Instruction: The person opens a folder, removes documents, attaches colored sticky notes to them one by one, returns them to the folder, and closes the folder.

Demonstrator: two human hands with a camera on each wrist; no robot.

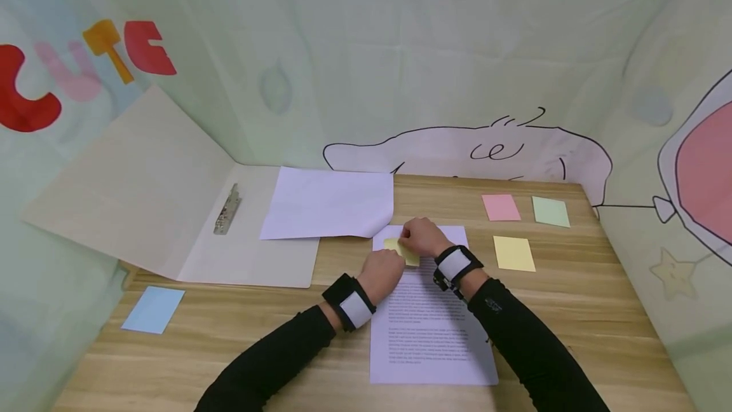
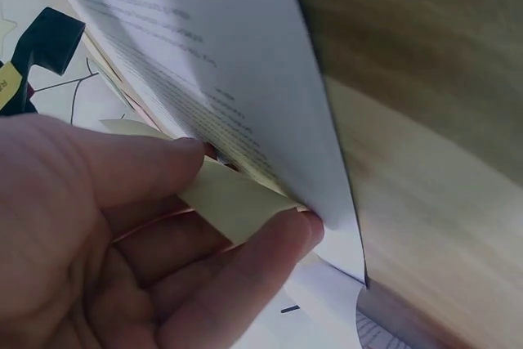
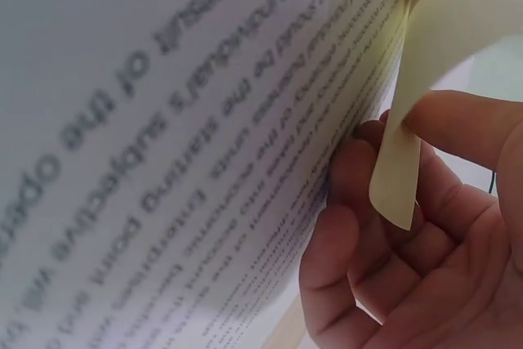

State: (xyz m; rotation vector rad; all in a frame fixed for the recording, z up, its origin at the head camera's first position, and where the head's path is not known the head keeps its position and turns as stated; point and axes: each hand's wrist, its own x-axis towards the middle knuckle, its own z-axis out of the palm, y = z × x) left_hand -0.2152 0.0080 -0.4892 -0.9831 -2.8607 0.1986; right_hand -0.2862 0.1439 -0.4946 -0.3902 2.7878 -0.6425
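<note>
Bending between two hands, a yellow sticky note (image 2: 237,199) sits over the upper part of a printed page (image 1: 434,342). The left hand (image 1: 382,275) is at the note's lower left, pinching it between thumb and fingers. The right hand (image 1: 426,238) is at its upper right, with the thumb pressed on one face and fingers behind the other. In the right wrist view the note curves, standing out from the print close beside it.

The page lies on a wooden desk (image 1: 583,348), its lines of text running below both hands. Just beyond its upper left corner, a blank sheet (image 1: 332,202) has a curled near corner and rests partly on an open folder (image 1: 263,266). A metal clip (image 1: 227,210) is fixed near the folder's fold, and the cover leans up against the wall cloth (image 1: 457,37).

Right of the right hand lies a second yellow note (image 1: 515,254), with a pink note (image 1: 501,207) and a green note (image 1: 551,212) behind it. A blue note (image 1: 153,309) lies well apart, in front of the folder. Both arms wear black sleeves (image 1: 269,355) and wristbands (image 1: 347,302).
</note>
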